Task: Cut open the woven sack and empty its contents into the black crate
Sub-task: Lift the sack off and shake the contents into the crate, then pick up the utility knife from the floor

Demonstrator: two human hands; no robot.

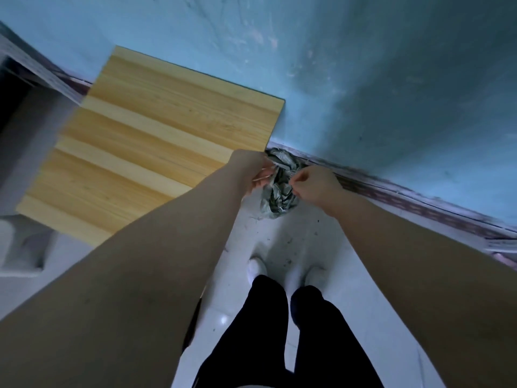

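Bare forearms [134, 275] stretch out above black trousers [268, 331] and white shoes [256, 268] toward the crumpled grey-green woven sack [279, 201], which sits just beside the wooden tabletop [156, 130] at its near corner, at the foot of the blue wall [391, 93]. The left hand [251, 172] grips the sack's bunched top; the right hand [316, 187] pinches a fold. No black crate is visible. With fingers this close together, a blade could nick them, and an early tear could spill the contents onto the floor [302, 247].
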